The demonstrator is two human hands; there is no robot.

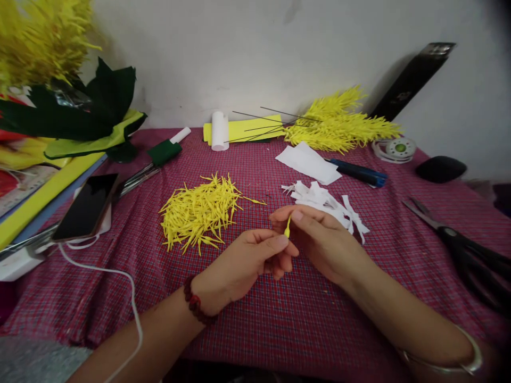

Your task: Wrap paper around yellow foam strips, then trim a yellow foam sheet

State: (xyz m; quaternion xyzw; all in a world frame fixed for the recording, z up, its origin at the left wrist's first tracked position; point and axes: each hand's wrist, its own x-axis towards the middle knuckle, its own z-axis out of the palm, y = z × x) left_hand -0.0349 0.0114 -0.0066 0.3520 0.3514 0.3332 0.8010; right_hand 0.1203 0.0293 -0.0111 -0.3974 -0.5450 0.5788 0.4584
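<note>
Between my two hands is a small twisted yellow paper piece (288,229), thick at its lower end and thin toward the top. My left hand (255,252) pinches the lower end between thumb and forefinger. At the thin upper tip, the thumb and forefinger of my right hand (323,234) close on it too. To the left of my hands lies a pile of similar yellow twisted pieces (202,210). Just behind my right hand is a heap of white paper strips (323,199), partly covered by it.
Black scissors (459,242) lie at the right, near a dark oval object (441,169). A blue cutter (357,171), white paper (309,162) and fluffy yellow stems (343,125) lie toward the wall. At left are a phone (88,205) and its white cable (130,282).
</note>
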